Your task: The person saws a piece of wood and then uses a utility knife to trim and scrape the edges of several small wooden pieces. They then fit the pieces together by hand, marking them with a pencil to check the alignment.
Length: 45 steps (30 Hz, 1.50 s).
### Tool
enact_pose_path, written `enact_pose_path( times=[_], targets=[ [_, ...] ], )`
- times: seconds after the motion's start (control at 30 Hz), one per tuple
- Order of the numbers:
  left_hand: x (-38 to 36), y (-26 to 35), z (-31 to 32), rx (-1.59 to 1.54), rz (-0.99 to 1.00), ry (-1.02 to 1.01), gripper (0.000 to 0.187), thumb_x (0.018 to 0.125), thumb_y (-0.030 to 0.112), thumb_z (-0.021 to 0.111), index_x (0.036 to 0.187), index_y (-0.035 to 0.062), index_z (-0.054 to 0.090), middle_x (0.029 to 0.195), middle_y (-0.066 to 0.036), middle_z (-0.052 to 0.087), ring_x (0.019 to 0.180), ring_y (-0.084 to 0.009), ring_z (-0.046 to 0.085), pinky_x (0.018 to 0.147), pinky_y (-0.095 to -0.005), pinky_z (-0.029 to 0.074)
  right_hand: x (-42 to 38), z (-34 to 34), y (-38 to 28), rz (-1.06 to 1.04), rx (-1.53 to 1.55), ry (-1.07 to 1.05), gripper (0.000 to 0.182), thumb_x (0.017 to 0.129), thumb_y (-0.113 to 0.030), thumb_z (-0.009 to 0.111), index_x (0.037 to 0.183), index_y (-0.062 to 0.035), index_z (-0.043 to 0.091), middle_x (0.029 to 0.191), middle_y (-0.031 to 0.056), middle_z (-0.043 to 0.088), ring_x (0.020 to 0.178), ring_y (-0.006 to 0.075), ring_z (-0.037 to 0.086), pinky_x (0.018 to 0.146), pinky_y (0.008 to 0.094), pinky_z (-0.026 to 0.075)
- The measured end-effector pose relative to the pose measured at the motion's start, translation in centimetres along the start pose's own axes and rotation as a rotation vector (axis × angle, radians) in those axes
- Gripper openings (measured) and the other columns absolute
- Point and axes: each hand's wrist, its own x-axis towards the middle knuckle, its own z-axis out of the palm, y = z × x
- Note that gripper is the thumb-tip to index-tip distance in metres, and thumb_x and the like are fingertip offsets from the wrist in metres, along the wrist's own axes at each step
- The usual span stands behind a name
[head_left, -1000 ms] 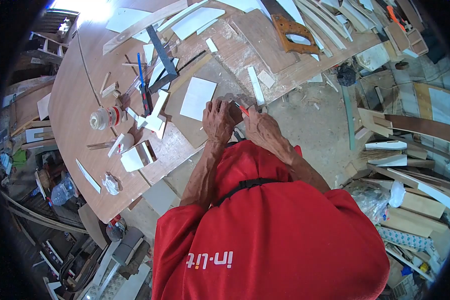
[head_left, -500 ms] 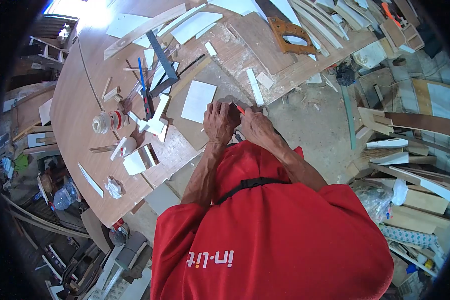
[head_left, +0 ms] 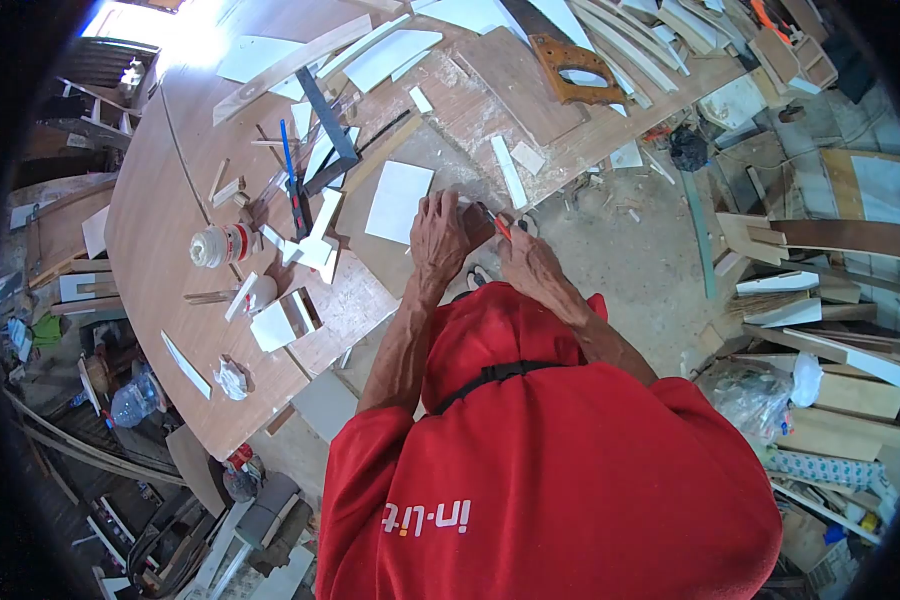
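My left hand [head_left: 438, 238] is closed round a small brown wood piece [head_left: 477, 226] at the table's near edge. In my right hand [head_left: 530, 262] is a red-handled tool [head_left: 502, 229], its dark tip against or close to that piece. The exact kind of tool is too small to tell. A white square panel [head_left: 399, 203] lies on the table just left of my left hand. Beyond both hands lies a narrow white strip [head_left: 509, 172], with a small pale block [head_left: 527, 158] beside it.
A handsaw [head_left: 575, 72] lies at the back right. On the left of the table [head_left: 160, 270] stand a jar [head_left: 220, 245], a black square [head_left: 326, 120] and white offcuts. Stacked boards [head_left: 840, 385] lean at the far right, beside plastic bags [head_left: 750, 395].
My right hand has moved slightly right and down with the tool. The brown piece between my hands now shows more. The view has shifted a little.
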Motion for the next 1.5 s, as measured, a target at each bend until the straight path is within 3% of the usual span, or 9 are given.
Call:
enact_pose_path(
  times=[0.17, 0.37, 0.53, 0.87, 1.07, 1.13, 1.27, 1.33, 1.5],
  targets=[
    [-0.3, -0.4, 0.2, 0.121, 0.016, -0.024, 0.037, 0.081, 0.016, 0.063, 0.112, 0.0015, 0.05, 0.109, -0.017, 0.053, 0.1, -0.0343, 0.049, 0.082, -0.0423, 0.043, 0.5, -0.9, -0.4, 0.053, 0.033, 0.034, 0.032, 0.093, -0.023, 0.048, 0.109, 0.0038, 0.054, 0.086, 0.0301, 0.064, 0.083, 0.0459, 0.063, 0.073, 0.0512, 0.05],
    [-0.2, -1.2, -0.6, -0.009, 0.065, -0.059, 0.047, 0.076, 0.011, 0.064, 0.119, -0.0003, 0.048, 0.117, -0.021, 0.05, 0.106, -0.0383, 0.047, 0.092, -0.0446, 0.042, 0.7, 0.1, 2.0, -0.277, -0.293, 0.11, 0.031, 0.095, -0.023, 0.046, 0.1, 0.006, 0.056, 0.077, 0.027, 0.063, 0.078, 0.0435, 0.064, 0.065, 0.0502, 0.05],
    [-0.1, -1.7, -1.1, 0.087, 0.246, -0.064, 0.029, 0.081, 0.012, 0.059, 0.106, -0.001, 0.055, 0.103, -0.017, 0.056, 0.096, -0.034, 0.052, 0.08, -0.0397, 0.047, 0.8, -1.5, -0.5, -0.027, -0.015, 0.076, 0.03, 0.095, -0.024, 0.048, 0.093, 0.0053, 0.056, 0.074, 0.0275, 0.062, 0.074, 0.0441, 0.064, 0.063, 0.0493, 0.051],
    [-0.6, -1.1, 0.5, 0.13, 0.181, 0.056, 0.015, 0.081, 0.012, 0.058, 0.094, 0.0061, 0.06, 0.094, -0.012, 0.057, 0.087, -0.0318, 0.054, 0.071, -0.0403, 0.047, 1.5, 0.1, -0.3, 0.029, -0.01, 0.025, 0.03, 0.093, -0.027, 0.05, 0.095, 0.0034, 0.053, 0.077, 0.03, 0.063, 0.071, 0.0448, 0.064, 0.063, 0.0503, 0.052],
    [-0.3, -1.5, 0.9, 0.086, 0.115, 0.035, 0.012, 0.077, 0.01, 0.06, 0.089, 0.0065, 0.062, 0.093, -0.012, 0.056, 0.087, -0.0321, 0.054, 0.073, -0.0394, 0.047, 1.1, -0.2, -0.5, -0.2, -0.091, 0.155, 0.027, 0.093, -0.024, 0.051, 0.093, 0.0026, 0.051, 0.069, 0.025, 0.061, 0.064, 0.0425, 0.063, 0.056, 0.0473, 0.051],
    [-0.2, -1.7, 0.8, 0.152, 0.128, -0.015, 0.047, 0.062, 0.034, 0.083, 0.097, 0.0099, 0.064, 0.092, -0.01, 0.055, 0.088, -0.0291, 0.056, 0.073, -0.0391, 0.05, 0.8, -1.2, -1.5, -0.085, -0.007, 0.114, 0.026, 0.093, -0.022, 0.051, 0.097, 0.0033, 0.05, 0.067, 0.024, 0.06, 0.064, 0.0418, 0.064, 0.055, 0.0461, 0.05],
    [-0.1, -1.8, 0.9, 0.113, 0.136, -0.014, 0.047, 0.062, 0.034, 0.082, 0.098, 0.01, 0.064, 0.091, -0.01, 0.053, 0.088, -0.0292, 0.055, 0.073, -0.0392, 0.05, 0.5, -0.9, -0.9, -0.148, -0.072, 0.156, 0.023, 0.09, -0.019, 0.053, 0.096, 0.0034, 0.054, 0.065, 0.0198, 0.059, 0.058, 0.0368, 0.063, 0.052, 0.0425, 0.05],
    [-0.1, -1.9, 0.9, 0.101, 0.139, -0.017, 0.045, 0.063, 0.033, 0.082, 0.096, 0.009, 0.064, 0.09, -0.01, 0.053, 0.087, -0.0296, 0.055, 0.073, -0.0395, 0.05, 0.3, -1.5, -1.1, -0.476, -0.258, 0.329, 0.019, 0.087, -0.016, 0.056, 0.091, 0.0027, 0.057, 0.062, 0.0136, 0.057, 0.052, 0.0308, 0.059, 0.05, 0.039, 0.049],
    [0.1, -1.7, 0.6, 0.078, 0.165, -0.01, 0.043, 0.063, 0.032, 0.082, 0.092, 0.0077, 0.062, 0.088, -0.01, 0.053, 0.086, -0.0302, 0.055, 0.071, -0.0398, 0.049, 0.9, -0.8, -0.1, -0.501, -0.437, 0.217, 0.019, 0.085, -0.015, 0.058, 0.089, 0.0033, 0.059, 0.066, 0.0121, 0.057, 0.051, 0.0254, 0.058, 0.049, 0.0356, 0.048]
  ],
)
